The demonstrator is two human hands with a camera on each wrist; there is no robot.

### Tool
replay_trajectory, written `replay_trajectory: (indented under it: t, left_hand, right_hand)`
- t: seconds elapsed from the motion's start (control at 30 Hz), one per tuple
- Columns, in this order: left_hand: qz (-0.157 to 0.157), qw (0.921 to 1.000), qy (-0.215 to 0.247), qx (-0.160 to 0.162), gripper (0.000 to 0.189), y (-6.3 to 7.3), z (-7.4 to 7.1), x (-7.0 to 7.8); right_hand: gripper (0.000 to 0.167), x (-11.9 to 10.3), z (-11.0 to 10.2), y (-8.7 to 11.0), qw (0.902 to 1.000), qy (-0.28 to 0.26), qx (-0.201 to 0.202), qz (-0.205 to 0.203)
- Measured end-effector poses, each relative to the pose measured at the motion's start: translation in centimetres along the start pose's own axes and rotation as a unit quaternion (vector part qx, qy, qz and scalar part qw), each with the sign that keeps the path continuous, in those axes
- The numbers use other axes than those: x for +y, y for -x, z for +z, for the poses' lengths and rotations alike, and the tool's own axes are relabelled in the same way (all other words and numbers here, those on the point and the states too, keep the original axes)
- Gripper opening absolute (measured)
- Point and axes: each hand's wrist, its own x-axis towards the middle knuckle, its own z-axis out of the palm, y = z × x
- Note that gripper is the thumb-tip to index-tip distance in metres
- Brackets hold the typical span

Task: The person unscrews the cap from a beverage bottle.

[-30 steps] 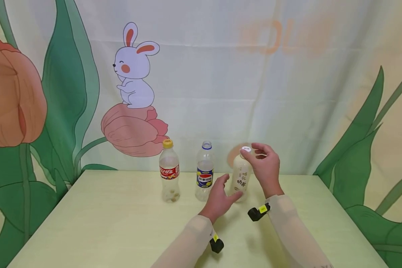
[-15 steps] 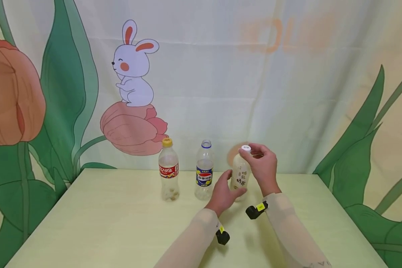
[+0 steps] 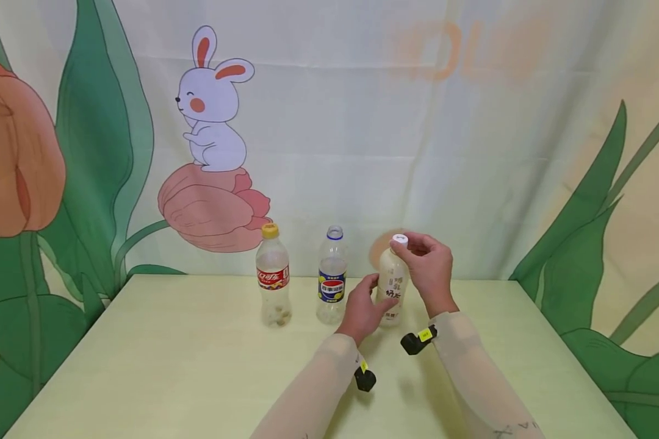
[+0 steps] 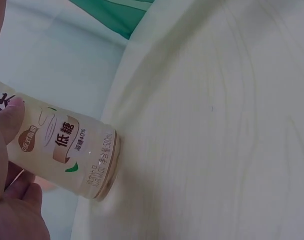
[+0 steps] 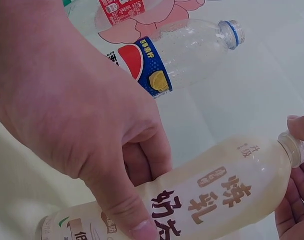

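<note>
A cream-coloured milk tea bottle (image 3: 393,277) with a white cap (image 3: 399,238) stands upright at the right of a row of bottles. My left hand (image 3: 364,310) grips its lower body, thumb across the front label and fingers behind, as the left wrist view also shows. Up at the neck, my right hand (image 3: 431,268) pinches the cap between thumb and fingers. In the right wrist view the left hand (image 5: 102,115) wraps the bottle's middle, and the right fingertips (image 5: 300,129) sit at the cap.
Left of the milk tea stands an uncapped clear bottle (image 3: 332,286) with a blue Pepsi label. Farther left is a red-labelled cola bottle (image 3: 273,278) with a yellow cap and small lumps at its bottom. A printed cloth (image 3: 329,122) hangs behind the pale table (image 3: 198,366).
My left hand has moved right and up from beside the milk tea bottle and now grips it. My right hand has settled on the cap. The view has shifted slightly.
</note>
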Motion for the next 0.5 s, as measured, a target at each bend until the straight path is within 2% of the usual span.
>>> replay_trajectory:
  t: [0.27,0.5]
  left_hand:
    - [0.018,0.9994,0.028,0.000,0.061,0.20,-0.02,-0.11]
    - [0.031,0.9989,0.033,-0.013,0.060,0.90,-0.83,0.40]
  right_hand:
    - [0.039,-0.13,-0.15,-0.02,0.9997,0.014,-0.018,0.002]
    - [0.041,-0.90,-0.50,0.20,0.9996,0.010,-0.027,-0.006]
